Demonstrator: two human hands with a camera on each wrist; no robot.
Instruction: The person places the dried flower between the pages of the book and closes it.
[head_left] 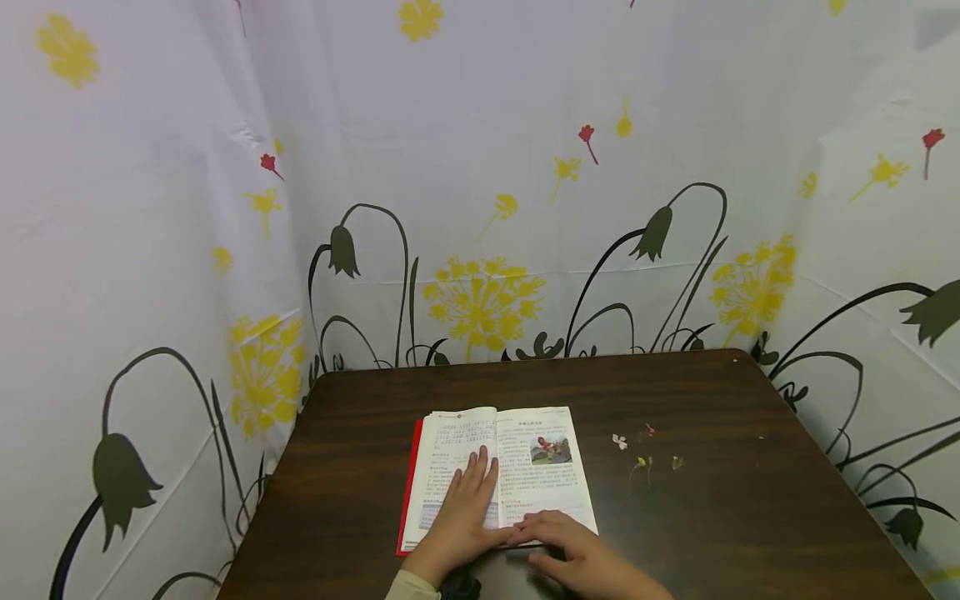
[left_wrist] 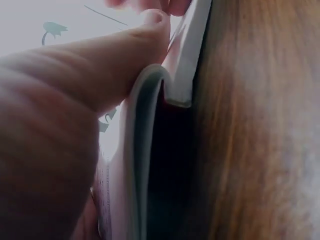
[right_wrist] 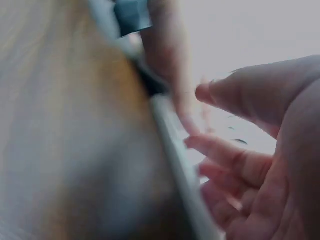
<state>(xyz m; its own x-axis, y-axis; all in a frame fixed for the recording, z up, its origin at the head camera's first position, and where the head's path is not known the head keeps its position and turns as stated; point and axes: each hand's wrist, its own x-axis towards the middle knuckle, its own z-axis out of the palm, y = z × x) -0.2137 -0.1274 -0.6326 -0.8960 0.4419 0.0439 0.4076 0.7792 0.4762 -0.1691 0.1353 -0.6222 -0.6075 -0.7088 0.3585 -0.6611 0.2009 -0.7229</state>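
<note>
An open book [head_left: 536, 483] with a red cover edge lies on the dark wooden table. My left hand [head_left: 467, 508] rests flat on its left page near the fold, fingers spread and the thumb reaching right along the lower edge. In the left wrist view that thumb [left_wrist: 125, 55] lies on the pages by the book's curved fold. My right hand [head_left: 566, 550] is at the lower edge of the right page, its fingertips close to the left thumb. The right wrist view shows its fingers [right_wrist: 235, 157] loosely bent beside the page edge, holding nothing, with the thumb apart.
Right of the book lie several small dried flowers: a whitish one [head_left: 619, 442], a red one [head_left: 649, 430] and yellow ones [head_left: 641, 462]. The table [head_left: 345, 467] ends at a white curtain [head_left: 480, 150] printed with flowers. A dark band [head_left: 460, 586] sits at my left wrist.
</note>
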